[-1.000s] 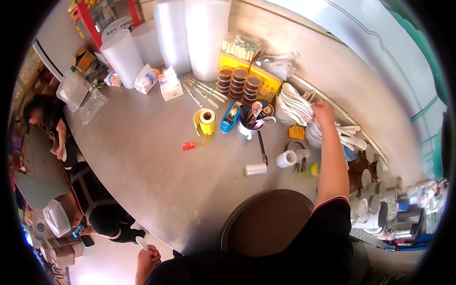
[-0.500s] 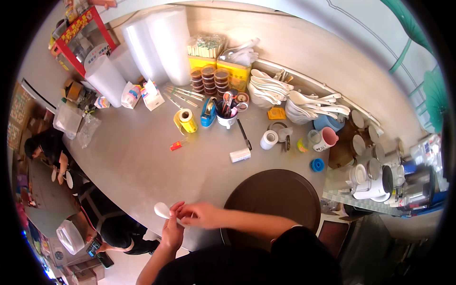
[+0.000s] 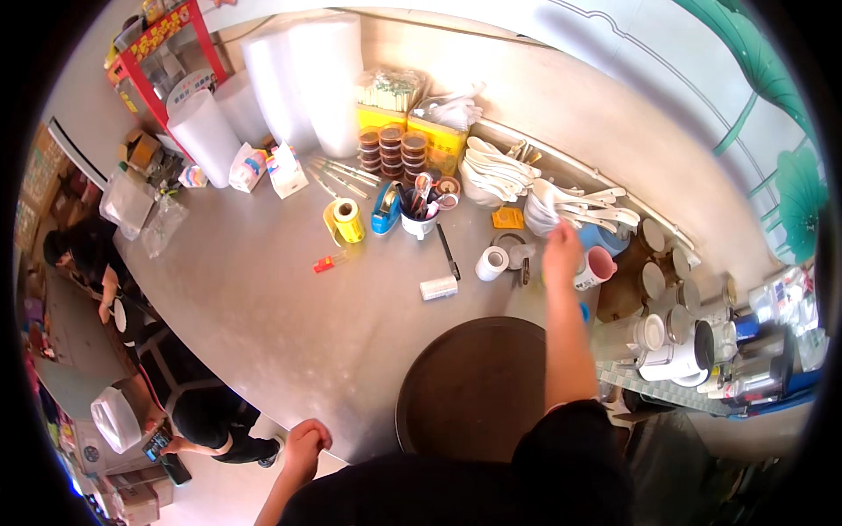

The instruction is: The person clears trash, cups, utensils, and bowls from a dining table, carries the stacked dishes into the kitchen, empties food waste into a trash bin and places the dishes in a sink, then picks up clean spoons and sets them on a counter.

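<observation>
My right hand [image 3: 561, 256] is stretched out over the far right of the table, its fingers pinched together at the near edge of a white bowl [image 3: 538, 210] piled with white soup spoons [image 3: 589, 207]. Whatever sits in that pinch is too small or hidden to make out. Beside this hand stand a pink-lined mug [image 3: 596, 266] and a blue container [image 3: 607, 238]. My left hand [image 3: 307, 438] hovers at the table's near edge, fingers curled in, with nothing visible in it. Another bowl of white spoons [image 3: 495, 171] stands just left of the first.
A round dark tray [image 3: 478, 386] lies in front of me. Farther back are a white paper roll [image 3: 492, 263], a yellow tape roll [image 3: 348, 221], a blue tape dispenser [image 3: 386, 209] and a cup of scissors [image 3: 419, 219]. Lidded jars crowd the right; a seated person [image 3: 206, 421] is at left.
My right hand has left my left hand and reached far right to the spoon bowl. The white spoon held near my left hand no longer shows there. The left hand has lowered slightly.
</observation>
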A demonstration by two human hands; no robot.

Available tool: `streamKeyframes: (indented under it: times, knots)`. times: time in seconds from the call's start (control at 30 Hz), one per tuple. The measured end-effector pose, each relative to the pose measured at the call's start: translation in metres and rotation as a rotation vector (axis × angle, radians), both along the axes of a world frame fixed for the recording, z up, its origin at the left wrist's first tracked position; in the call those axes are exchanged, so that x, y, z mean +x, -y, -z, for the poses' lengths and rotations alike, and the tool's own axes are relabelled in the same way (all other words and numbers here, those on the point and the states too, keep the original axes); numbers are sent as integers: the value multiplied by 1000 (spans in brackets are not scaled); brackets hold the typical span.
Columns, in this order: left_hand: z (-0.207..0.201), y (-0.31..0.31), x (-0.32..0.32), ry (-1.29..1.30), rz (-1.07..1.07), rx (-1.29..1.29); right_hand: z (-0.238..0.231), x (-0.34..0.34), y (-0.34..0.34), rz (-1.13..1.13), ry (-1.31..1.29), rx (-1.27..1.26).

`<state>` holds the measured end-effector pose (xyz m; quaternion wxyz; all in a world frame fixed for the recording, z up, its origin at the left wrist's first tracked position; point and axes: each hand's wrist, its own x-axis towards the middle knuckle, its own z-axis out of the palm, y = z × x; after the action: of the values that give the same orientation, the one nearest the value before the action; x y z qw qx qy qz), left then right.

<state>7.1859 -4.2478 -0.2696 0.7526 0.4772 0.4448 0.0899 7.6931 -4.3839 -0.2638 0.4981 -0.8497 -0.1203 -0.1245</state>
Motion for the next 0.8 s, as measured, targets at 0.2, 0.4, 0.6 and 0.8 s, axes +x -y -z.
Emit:
streamKeyframes:
  times: [0.2,0.4,0.6,0.8]
  knots:
    - [23,15,-35,-27,-301,-187,5,107,8,-9,-323,224]
    - [45,24,-50,-140,-171,-23,8,107,15,-111,64,-213]
    - [23,24,-42,-207,-17,45,3,-25,-13,-388,-212,400]
    - [23,36,-61,-124,-131,77,16,-162,-44,-615,-128,-12]
